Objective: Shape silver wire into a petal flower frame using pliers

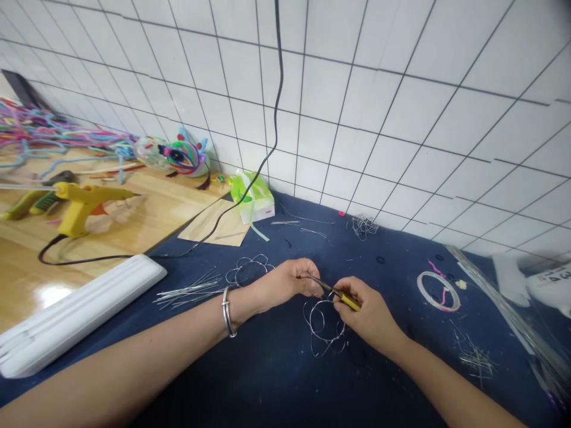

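Note:
In my right hand is a pair of pliers with a yellow handle; its dark jaws point left toward my other hand. My left hand is closed in a pinch around the jaw end, with thin wire at its fingertips. Below both hands hangs a flower-like shape of bent wire, several loops around a ring. The exact contact between jaws, wire and left fingers is hidden. A similar wire flower lies behind my left wrist, beside a bundle of straight wire pieces.
A yellow glue gun rests on the wooden surface at left, its black cord crossing near a tissue pack. A long white case lies front left. At right are a ring of tape, wire scraps and long wires.

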A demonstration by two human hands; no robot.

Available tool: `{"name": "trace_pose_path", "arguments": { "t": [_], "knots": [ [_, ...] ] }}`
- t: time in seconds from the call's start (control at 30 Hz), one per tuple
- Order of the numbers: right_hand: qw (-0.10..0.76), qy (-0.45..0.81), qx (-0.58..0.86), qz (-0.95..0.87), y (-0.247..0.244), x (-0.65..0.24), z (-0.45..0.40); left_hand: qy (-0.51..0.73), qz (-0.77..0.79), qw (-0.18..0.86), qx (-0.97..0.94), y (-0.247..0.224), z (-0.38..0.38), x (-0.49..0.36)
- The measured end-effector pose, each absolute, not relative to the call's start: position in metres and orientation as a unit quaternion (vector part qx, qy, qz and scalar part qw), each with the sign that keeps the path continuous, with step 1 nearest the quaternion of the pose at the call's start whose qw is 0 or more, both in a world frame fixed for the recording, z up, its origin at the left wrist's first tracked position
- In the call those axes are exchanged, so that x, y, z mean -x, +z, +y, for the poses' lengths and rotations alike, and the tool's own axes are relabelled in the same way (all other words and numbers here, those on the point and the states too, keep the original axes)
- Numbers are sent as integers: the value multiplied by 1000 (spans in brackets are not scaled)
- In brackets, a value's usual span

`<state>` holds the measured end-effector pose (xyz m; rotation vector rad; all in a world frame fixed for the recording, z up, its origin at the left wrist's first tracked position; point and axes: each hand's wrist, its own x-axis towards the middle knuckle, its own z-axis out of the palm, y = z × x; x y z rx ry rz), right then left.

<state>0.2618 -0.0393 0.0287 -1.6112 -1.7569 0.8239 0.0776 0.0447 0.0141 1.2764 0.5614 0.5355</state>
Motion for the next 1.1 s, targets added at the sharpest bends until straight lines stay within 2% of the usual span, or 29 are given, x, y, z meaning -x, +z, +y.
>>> {"name": "trace_pose_path", "arguments": {
  "t": [0.23,1.1],
  "knots": [
    [321,334,598,-654,27,-262,-39,248,266,700,-615,13,46,-78],
    [351,407,580,-612,29,-261,-39,214,232,761,-566,12,43,-75]
  ]
}}
